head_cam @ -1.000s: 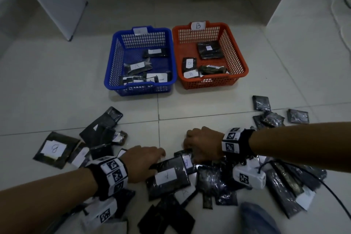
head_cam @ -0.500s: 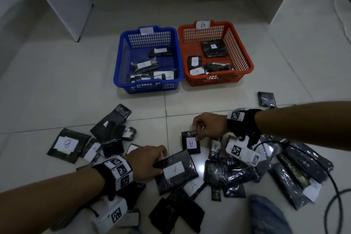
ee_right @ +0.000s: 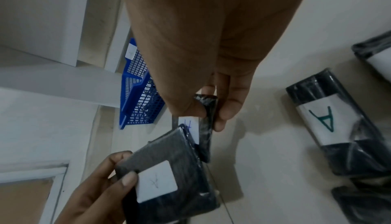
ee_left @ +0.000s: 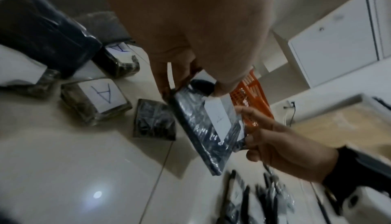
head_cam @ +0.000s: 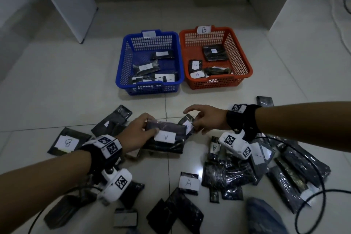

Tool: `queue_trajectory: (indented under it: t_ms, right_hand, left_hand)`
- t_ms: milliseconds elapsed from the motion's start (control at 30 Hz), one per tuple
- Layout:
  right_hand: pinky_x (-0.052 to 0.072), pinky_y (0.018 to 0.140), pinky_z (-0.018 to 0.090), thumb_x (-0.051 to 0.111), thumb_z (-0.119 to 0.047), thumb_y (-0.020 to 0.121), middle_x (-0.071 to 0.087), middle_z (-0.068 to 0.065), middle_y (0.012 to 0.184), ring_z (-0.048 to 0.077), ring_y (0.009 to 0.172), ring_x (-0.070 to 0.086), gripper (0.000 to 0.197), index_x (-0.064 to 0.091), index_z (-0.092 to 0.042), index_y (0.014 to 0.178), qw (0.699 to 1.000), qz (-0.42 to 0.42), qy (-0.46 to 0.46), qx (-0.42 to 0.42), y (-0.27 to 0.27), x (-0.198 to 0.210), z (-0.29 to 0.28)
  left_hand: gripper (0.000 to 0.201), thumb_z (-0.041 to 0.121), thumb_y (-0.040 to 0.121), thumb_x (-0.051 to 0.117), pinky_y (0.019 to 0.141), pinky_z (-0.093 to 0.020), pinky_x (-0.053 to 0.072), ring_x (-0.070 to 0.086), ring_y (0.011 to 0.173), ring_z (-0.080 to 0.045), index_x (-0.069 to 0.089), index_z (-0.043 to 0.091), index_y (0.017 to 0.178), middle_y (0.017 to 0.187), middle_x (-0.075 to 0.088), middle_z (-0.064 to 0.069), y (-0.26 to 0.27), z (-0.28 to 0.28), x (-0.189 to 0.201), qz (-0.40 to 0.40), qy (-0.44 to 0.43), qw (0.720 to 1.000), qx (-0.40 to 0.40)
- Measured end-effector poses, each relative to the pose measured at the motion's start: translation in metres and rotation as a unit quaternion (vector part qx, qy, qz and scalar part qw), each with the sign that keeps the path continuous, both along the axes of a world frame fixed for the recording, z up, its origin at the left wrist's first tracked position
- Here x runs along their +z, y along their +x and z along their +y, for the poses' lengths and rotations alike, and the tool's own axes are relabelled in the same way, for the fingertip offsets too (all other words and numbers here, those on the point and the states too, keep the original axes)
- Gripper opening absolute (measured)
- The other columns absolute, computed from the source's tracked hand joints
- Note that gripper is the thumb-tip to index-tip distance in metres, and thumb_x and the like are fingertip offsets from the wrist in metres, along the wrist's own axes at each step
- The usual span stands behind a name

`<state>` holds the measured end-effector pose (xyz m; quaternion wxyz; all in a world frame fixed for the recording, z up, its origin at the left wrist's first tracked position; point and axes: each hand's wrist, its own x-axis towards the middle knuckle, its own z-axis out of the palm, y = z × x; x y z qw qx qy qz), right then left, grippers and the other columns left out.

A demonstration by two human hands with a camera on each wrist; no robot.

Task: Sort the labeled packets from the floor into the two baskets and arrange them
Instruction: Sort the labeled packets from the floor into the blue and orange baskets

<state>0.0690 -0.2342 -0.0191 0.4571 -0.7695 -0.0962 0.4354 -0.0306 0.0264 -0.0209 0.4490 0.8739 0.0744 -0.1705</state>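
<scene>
The right hand (ee_right: 211,93) pinches a small dark packet (ee_right: 206,127) between thumb and fingers, its white label partly hidden behind a larger dark packet (ee_right: 169,174) that the left hand (ee_right: 95,190) grips from below, thumb pressed beside that packet's faintly marked white label. Beyond them the blue basket (ee_right: 139,97) stands on the pale floor (ee_right: 264,160) against white furniture. To the right, a packet labelled A (ee_right: 330,124) lies on the floor among other dark packets.

Black wristbands (head_cam: 241,119) carry white checker-marked cameras (head_cam: 234,143).
</scene>
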Motion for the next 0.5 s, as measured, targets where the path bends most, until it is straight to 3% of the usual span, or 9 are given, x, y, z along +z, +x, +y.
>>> queue_trajectory:
  t_ms: [67,133,233,300,400,500]
  right_hand:
    - [0.054,0.058,0.028,0.055,0.003,0.094,0.07,0.014,0.085,0.025,0.078,0.07,0.037,0.056,-0.019,0.124,0.999,0.016,0.02,-0.023,0.002,0.004,0.003]
    - [0.054,0.058,0.03,0.054,0.005,0.093,0.07,0.019,0.091,0.028,0.08,0.071,0.031,0.052,-0.014,0.117,0.997,0.036,0.04,-0.061,0.003,0.005,0.007]
    - [0.054,0.061,0.032,0.059,0.002,0.091,0.071,0.019,0.089,0.029,0.082,0.071,0.024,0.049,-0.015,0.105,0.99,0.061,0.06,-0.11,0.006,0.007,0.015]
    - [0.051,0.062,0.031,0.065,-0.002,0.089,0.071,0.015,0.086,0.022,0.076,0.071,0.024,0.049,-0.017,0.101,0.989,0.054,0.058,-0.123,0.01,0.009,0.019]
    - [0.049,0.06,0.028,0.068,-0.002,0.087,0.075,0.01,0.086,0.017,0.072,0.07,0.029,0.05,-0.018,0.103,0.99,0.031,0.053,-0.126,0.012,0.011,0.021]
    - [0.054,0.063,0.03,0.069,0.003,0.085,0.076,0.015,0.099,0.024,0.081,0.073,0.047,0.05,-0.022,0.119,0.988,0.038,0.083,-0.121,0.013,0.014,0.021]
  left_hand:
    - [0.022,0.021,0.096,0.062,0.073,-0.036,0.061,0.071,0.089,-0.022,0.051,0.021,0.115,0.103,0.071,-0.007,0.005,-0.001,0.008,-0.005,-0.091,0.992,0.09]
    - [0.033,0.017,0.096,0.062,0.069,-0.034,0.062,0.072,0.087,-0.025,0.045,0.02,0.124,0.108,0.069,-0.013,0.008,-0.003,0.015,-0.006,-0.157,0.974,0.161]
    - [0.063,0.014,0.083,0.079,0.065,-0.033,0.061,0.072,0.092,-0.024,0.039,0.028,0.13,0.11,0.068,-0.007,0.014,0.0,0.02,0.002,-0.18,0.967,0.182]
    - [0.077,0.012,0.074,0.087,0.066,-0.032,0.059,0.07,0.097,-0.022,0.037,0.035,0.128,0.111,0.068,-0.003,0.016,0.004,0.022,-0.007,-0.171,0.967,0.19]
    - [0.073,0.013,0.071,0.088,0.066,-0.031,0.055,0.068,0.094,-0.018,0.042,0.033,0.124,0.111,0.069,-0.001,0.02,0.007,0.026,-0.055,-0.159,0.955,0.243]
    - [0.063,0.012,0.075,0.085,0.065,-0.031,0.051,0.066,0.091,-0.017,0.046,0.026,0.122,0.112,0.069,-0.004,0.026,0.008,0.03,-0.08,-0.184,0.934,0.295]
